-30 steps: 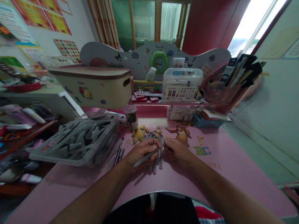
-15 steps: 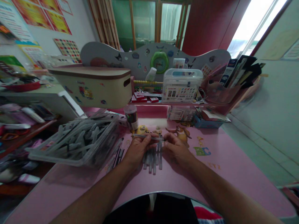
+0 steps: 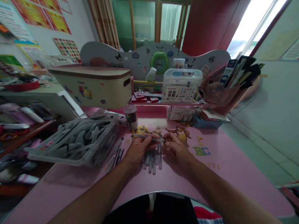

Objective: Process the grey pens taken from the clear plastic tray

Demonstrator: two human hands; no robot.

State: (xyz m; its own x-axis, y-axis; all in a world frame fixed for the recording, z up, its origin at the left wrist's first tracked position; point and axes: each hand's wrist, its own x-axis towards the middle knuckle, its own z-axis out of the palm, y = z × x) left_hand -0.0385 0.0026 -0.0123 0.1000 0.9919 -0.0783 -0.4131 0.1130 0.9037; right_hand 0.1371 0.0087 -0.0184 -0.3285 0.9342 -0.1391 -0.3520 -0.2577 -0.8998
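Note:
My left hand (image 3: 138,149) is closed around a slim, translucent grey pen (image 3: 158,140), its thumb on top. The pen lies nearly level, pointing right. At its right end, my right hand (image 3: 178,151) has thumb and fingers pinched together around a small dark tip; the fingers partly hide it. Beneath both hands, several similar grey pens (image 3: 150,163) lie side by side on the pink desk (image 3: 224,183), their upper ends covered by the hands. Left of my left forearm is a loose group of dark and clear pens (image 3: 119,155).
A clear plastic bin (image 3: 79,160) heaped with grey pens stands at the left. Behind my hands is a lidded clear jar (image 3: 131,118). A cream storage box (image 3: 93,90) and a clear marker case (image 3: 182,87) sit on the shelf. At the back right is a blue box (image 3: 207,122).
The right fingers have shifted slightly at the pen's end, which now shows a dark tip. My left hand keeps its hold, and the pens on the desk look the same.

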